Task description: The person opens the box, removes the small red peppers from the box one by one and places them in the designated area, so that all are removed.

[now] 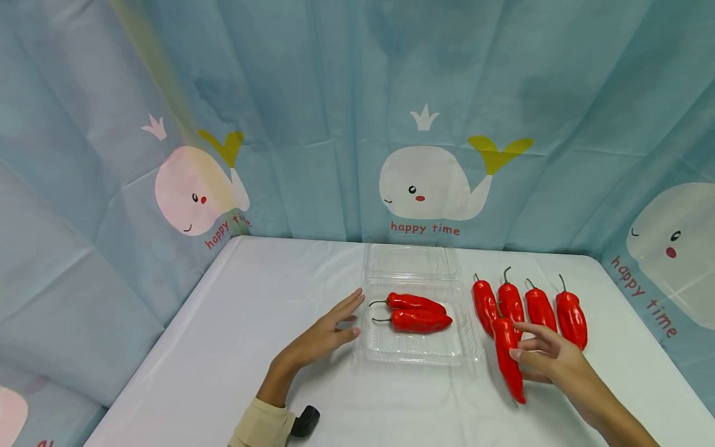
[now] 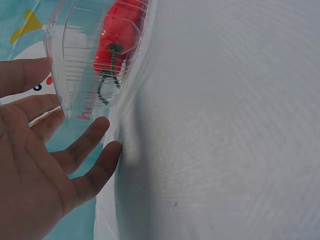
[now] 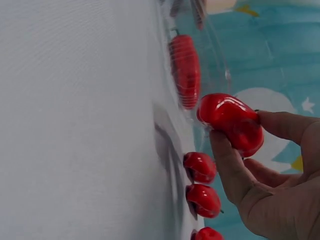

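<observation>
Fingers of right hand pinch pepper, left hand fingers apart; I judge loading step, next needing carry to box.

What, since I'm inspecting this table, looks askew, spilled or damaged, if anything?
Nothing stands out: two long red peppers lie side by side in the clear plastic container, four on the white cloth; the right hand holds another. No damage shows.

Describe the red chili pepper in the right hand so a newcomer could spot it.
On the white-covered table, find the open, clear plastic clamshell, then the four peppers to its right. Lower in the head view, the right hand pinches the red chili pepper, which partly overlaps that row. Its neighbours lie on the table; it alone is held.
</observation>
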